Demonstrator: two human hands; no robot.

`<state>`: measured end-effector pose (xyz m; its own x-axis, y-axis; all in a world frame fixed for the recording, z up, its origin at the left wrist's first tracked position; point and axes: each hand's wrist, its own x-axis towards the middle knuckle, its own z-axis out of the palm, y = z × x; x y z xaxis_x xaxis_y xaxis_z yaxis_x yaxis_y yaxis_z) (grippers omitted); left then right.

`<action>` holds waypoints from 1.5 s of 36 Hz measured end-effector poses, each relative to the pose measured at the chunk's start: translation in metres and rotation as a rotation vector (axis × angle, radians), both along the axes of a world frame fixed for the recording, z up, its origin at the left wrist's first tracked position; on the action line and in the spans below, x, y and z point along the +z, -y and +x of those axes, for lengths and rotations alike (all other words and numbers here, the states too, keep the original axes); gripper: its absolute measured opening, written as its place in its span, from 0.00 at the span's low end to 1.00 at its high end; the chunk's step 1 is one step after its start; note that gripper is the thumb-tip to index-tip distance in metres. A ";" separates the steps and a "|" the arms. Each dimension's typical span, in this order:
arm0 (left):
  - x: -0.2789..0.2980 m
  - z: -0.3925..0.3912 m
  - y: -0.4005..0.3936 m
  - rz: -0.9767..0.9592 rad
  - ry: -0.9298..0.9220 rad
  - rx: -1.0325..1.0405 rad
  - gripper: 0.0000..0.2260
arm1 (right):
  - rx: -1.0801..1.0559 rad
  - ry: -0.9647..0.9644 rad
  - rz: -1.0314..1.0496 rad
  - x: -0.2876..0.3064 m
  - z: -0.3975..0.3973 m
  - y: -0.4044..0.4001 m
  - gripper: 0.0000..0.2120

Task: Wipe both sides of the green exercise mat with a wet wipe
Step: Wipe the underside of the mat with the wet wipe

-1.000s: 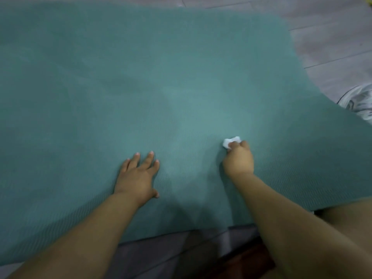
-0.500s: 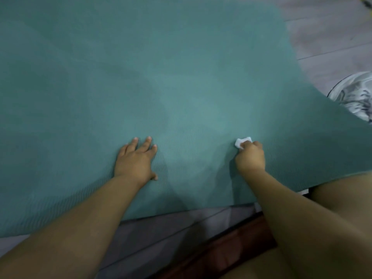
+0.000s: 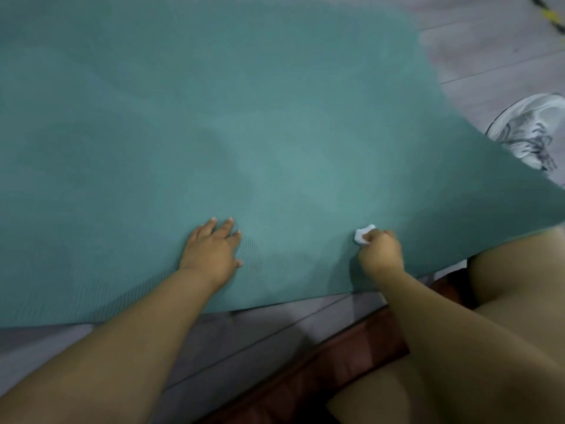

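Observation:
The green exercise mat (image 3: 214, 117) lies spread over the floor and fills most of the view. My left hand (image 3: 212, 249) rests flat on it near its front edge, fingers straight. To its right, my right hand (image 3: 380, 254) grips a small crumpled white wet wipe (image 3: 362, 235) and presses it onto the mat. Only a bit of the wipe shows past my fingers.
Grey plank floor (image 3: 489, 50) shows at the upper right and in front of the mat. A white and grey sneaker (image 3: 532, 130) lies beside the mat's right edge. My bare knee (image 3: 519, 270) and a dark red cushion (image 3: 336, 362) are at the lower right.
My right hand with the wipe has slid a little to the right and back toward me across the mat. The view has shifted, showing more floor in front and more of the sneaker.

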<state>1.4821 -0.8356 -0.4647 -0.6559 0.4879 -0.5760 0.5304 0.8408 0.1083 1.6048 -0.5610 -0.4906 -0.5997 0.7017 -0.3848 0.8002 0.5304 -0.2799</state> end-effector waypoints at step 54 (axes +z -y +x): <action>0.006 0.008 0.086 -0.116 0.103 -0.160 0.33 | 1.183 -0.072 -0.126 -0.010 0.003 0.188 0.13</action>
<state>1.4905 -0.9217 -0.4583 -0.5104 0.5072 -0.6945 0.6489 0.7571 0.0760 1.6082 -0.7486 -0.5006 -0.8719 -0.3417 -0.3507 -0.1865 0.8940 -0.4074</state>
